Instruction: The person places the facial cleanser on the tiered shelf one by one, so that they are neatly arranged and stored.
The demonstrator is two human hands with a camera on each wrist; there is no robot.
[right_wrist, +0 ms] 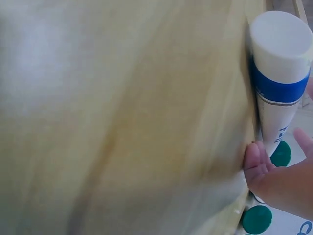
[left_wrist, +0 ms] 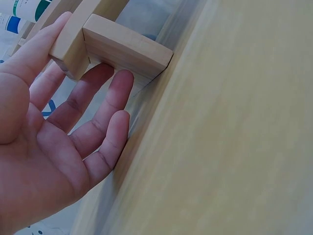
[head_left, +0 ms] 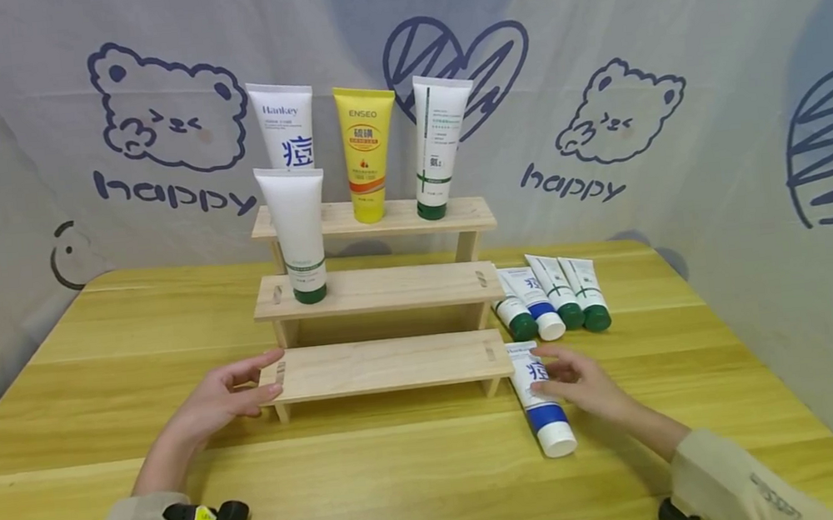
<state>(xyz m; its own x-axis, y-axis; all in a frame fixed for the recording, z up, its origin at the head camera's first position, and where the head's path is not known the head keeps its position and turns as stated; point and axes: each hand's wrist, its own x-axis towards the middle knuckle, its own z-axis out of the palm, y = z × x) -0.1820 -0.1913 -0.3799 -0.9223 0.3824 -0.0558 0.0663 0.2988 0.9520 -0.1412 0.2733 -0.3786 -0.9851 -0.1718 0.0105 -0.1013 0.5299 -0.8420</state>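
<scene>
A three-tier wooden stand (head_left: 396, 364) stands mid-table. My left hand (head_left: 222, 396) holds the left end of its lowest tier, thumb at the front corner and index finger toward the back. In the left wrist view, other fingers (left_wrist: 120, 90) of that hand lie by the stand's leg (left_wrist: 127, 49). To the right of the lowest tier lies a white squeeze tube with a blue band (head_left: 544, 411), cap toward me. My right hand (head_left: 582, 382) grips it from the right, thumb and index finger over its printed face; the right wrist view shows its white cap (right_wrist: 281, 41) close up.
White (head_left: 285, 126), yellow (head_left: 368, 151) and white-green (head_left: 441, 144) tubes stand on the top tier. Another white tube (head_left: 298, 229) stands on the middle tier's left end. Several tubes (head_left: 563, 296) lie on the table right of the stand. A printed cloth (head_left: 333, 17) hangs behind.
</scene>
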